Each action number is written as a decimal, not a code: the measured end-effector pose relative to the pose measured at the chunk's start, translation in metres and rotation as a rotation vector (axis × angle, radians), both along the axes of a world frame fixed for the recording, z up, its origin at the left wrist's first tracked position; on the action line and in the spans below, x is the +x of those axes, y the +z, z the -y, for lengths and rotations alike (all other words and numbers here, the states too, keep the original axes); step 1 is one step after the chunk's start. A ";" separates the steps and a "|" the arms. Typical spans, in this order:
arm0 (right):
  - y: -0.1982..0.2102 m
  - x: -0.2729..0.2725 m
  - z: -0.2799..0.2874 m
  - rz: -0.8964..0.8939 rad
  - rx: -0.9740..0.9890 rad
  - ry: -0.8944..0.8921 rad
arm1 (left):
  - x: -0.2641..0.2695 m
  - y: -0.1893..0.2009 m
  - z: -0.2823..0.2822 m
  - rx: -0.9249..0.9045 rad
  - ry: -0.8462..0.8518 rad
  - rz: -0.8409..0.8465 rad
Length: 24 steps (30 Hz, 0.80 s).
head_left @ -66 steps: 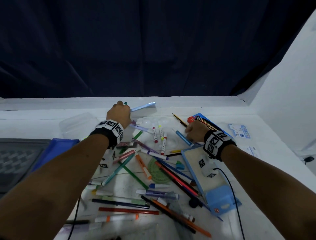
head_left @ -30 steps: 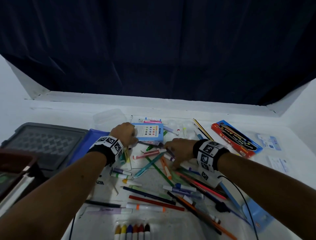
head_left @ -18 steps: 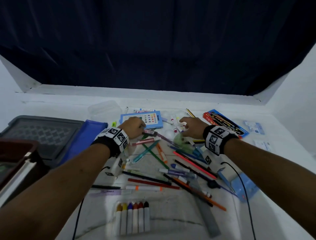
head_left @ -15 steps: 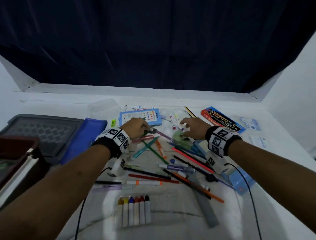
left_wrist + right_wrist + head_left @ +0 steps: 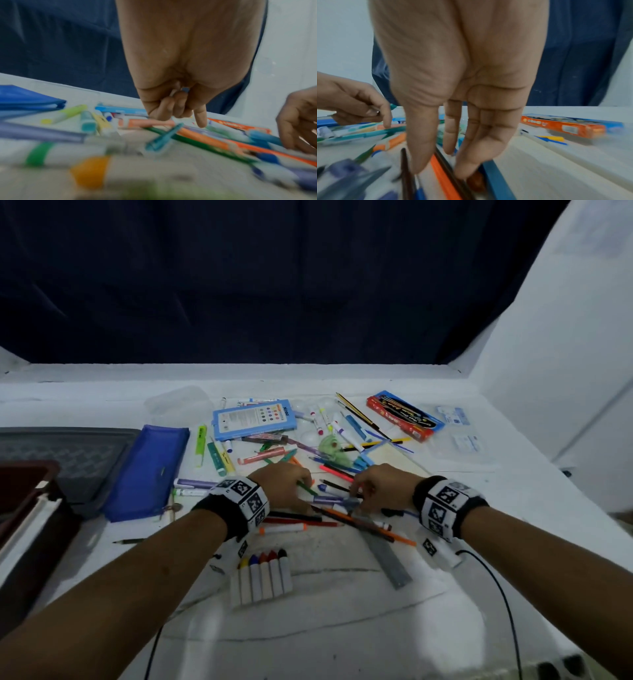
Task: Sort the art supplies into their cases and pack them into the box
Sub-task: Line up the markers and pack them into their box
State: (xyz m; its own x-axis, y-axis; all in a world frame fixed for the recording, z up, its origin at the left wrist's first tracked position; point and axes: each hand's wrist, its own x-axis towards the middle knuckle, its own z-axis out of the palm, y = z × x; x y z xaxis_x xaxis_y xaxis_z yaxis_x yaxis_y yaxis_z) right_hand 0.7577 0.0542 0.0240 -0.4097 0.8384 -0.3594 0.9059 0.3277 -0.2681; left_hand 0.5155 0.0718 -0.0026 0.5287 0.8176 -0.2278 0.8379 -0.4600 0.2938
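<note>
Loose pens, markers and pencils lie in a heap around a pink marker (image 5: 262, 455) on the white table. My left hand (image 5: 291, 484) hovers over the heap's near part. Its fingers (image 5: 178, 106) are curled round a pen, whose teal tip shows past the left hand (image 5: 359, 106), and the index finger points down onto the pile. My right hand (image 5: 373, 487) is beside it with straight fingers. Thumb and fingers of the right hand (image 5: 443, 167) straddle an orange pencil (image 5: 443, 178) and a dark pencil (image 5: 462, 186). The blue pouch (image 5: 147, 470) lies left, the light-blue marker case (image 5: 255, 419) behind.
A red pencil box (image 5: 404, 416) lies at the back right. A crayon set (image 5: 262, 575) and a grey ruler (image 5: 388, 563) sit nearer me. A grey tray (image 5: 68, 450) and a dark red box (image 5: 27, 484) stand far left, and a clear tub (image 5: 178, 405) at the back.
Both hands have drawn back from the marker case toward me, onto the near part of the heap. The left hand has closed on a pen picked up there.
</note>
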 end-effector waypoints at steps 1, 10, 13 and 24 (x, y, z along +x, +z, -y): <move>-0.001 0.000 -0.001 0.017 0.028 -0.029 | -0.001 -0.001 0.000 0.004 0.008 -0.003; 0.005 -0.012 -0.015 -0.031 0.220 -0.168 | -0.024 0.009 0.001 0.034 0.171 0.092; -0.002 -0.041 -0.016 -0.067 0.143 -0.056 | -0.029 0.010 0.006 -0.002 0.232 0.212; 0.000 -0.049 -0.008 -0.130 0.202 -0.082 | -0.042 0.016 0.043 -0.108 0.418 0.536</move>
State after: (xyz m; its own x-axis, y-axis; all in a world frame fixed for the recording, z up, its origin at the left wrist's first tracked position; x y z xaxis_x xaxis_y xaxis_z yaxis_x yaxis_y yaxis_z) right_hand 0.7091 0.0622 0.0236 -0.3691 0.9203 -0.1299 0.8939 0.3133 -0.3205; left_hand 0.4734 0.0289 0.0139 0.2363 0.9649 -0.1142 0.6648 -0.0749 0.7433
